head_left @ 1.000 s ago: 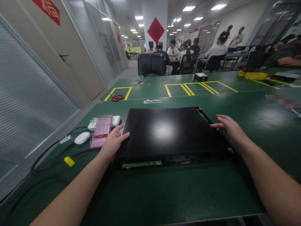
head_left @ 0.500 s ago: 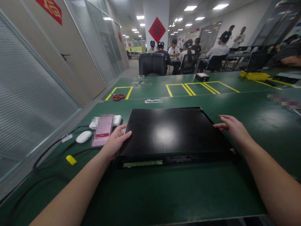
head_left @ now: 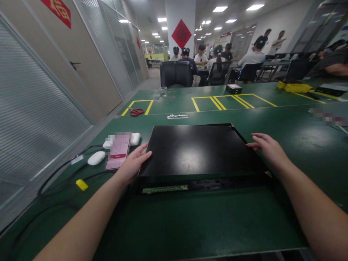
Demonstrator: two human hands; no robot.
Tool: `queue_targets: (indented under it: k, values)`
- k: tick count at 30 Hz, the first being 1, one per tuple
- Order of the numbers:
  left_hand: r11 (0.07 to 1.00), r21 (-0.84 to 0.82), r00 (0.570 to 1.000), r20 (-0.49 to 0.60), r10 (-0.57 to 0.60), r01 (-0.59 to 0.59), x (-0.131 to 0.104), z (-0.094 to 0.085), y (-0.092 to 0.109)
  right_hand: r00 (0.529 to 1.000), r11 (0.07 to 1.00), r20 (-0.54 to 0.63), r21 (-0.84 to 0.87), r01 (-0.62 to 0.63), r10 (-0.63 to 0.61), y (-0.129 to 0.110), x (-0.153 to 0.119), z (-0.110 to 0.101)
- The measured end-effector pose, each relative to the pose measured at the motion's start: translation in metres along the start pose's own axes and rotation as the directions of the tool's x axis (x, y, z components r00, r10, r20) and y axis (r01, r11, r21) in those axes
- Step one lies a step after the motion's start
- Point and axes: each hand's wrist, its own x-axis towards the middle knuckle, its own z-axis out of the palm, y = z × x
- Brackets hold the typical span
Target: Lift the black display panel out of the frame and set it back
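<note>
A black screen panel (head_left: 190, 152) lies face up in front of me, over a black frame (head_left: 231, 183). A green circuit strip (head_left: 164, 189) shows along the frame's near side. My left hand (head_left: 136, 161) grips the panel's left edge, thumb on top and the other fingers at the side, partly hidden. At the right edge, my right hand (head_left: 265, 146) has its lower fingertips against the panel and frame, while its upper finger points out above them. The panel's near edge sits a little above and behind the frame's near side.
Left of the panel are a pink phone (head_left: 119, 150), a white mouse (head_left: 96, 158), black cables (head_left: 51, 177) and a yellow tag (head_left: 82, 185). Farther back lie red-handled scissors (head_left: 136, 112), white scraps (head_left: 177, 116), a clear cup (head_left: 163, 91) and a black box (head_left: 233, 88). Several people sit beyond.
The panel's left and near edges have shifted slightly right and away from me, showing more of the frame's near side. My hands keep nearly the same places.
</note>
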Motion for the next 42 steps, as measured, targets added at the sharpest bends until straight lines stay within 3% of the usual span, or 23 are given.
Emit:
queue_targets:
  k: [7,17,42]
  values:
    - [0.999,-0.031,1.000,-0.029,-0.008,0.007,0.002,0.001,0.000,0.999,0.989,0.036,-0.141,0.037,-0.032,0.001,-0.002,-0.004]
    - [1.000,0.004,0.999,0.022,0.026,-0.026,0.006,-0.003,-0.007,0.995,0.958,0.070,-0.273,0.088,-0.072,0.006,0.004,-0.007]
    - [0.998,0.035,0.993,0.100,0.056,-0.059,0.006,-0.005,-0.009,0.974,0.790,0.086,-0.571,0.221,-0.210,-0.004,-0.004,-0.004]
